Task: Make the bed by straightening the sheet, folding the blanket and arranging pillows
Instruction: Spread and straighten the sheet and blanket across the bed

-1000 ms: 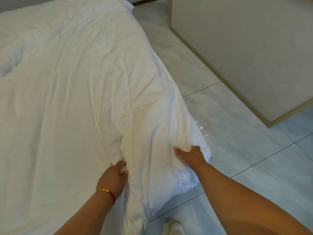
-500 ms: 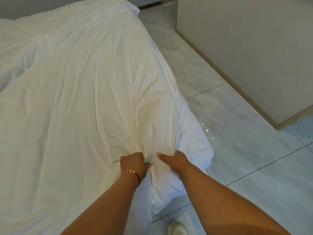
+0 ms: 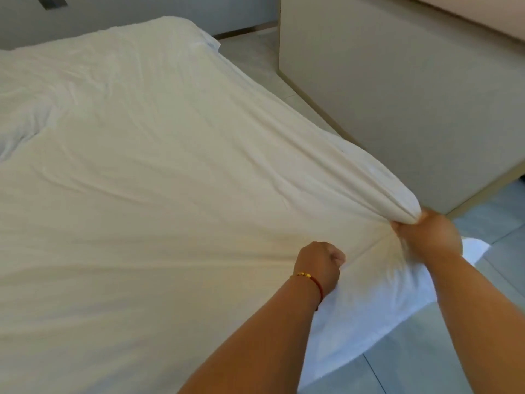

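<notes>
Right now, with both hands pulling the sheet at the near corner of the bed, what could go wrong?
The right hand grips a bunched corner of the sheet, pulled tight. A harder tug may drag the far corner off the bed. The left hand grips a separate fold, so an uneven pull could set new creases. Wrinkles at the left may stay.

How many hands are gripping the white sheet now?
2. The right hand pinches a gathered bunch of the sheet at the bed's near right corner; the left hand, wearing a bracelet, grips it just beside.
</notes>
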